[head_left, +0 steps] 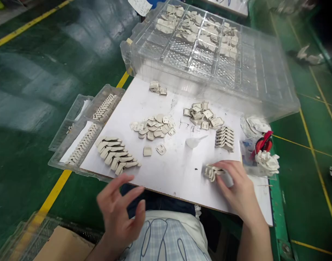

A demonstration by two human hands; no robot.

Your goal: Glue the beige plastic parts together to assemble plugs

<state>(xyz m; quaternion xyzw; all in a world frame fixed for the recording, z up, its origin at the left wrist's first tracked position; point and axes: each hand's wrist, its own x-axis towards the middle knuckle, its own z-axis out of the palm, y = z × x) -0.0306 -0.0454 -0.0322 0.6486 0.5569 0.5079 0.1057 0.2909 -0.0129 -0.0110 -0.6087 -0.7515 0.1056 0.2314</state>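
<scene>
Tray (252, 72) — beige parts (206, 43) inside, right hand (236, 185) gripping pieces (210, 173)

Light is moderately bright on the white board (166, 170). Pale glare streaks the green floor (46, 79). Blur softens the outer edges.

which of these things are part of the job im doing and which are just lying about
Probably in the job:
- pale pieces pinched in the right hand
- nested row by the open left hand
- loose pile mid-table

Seemingly just lying about:
- white spoon-like item
- red-and-black tool
- brown cardboard, lower left
</scene>
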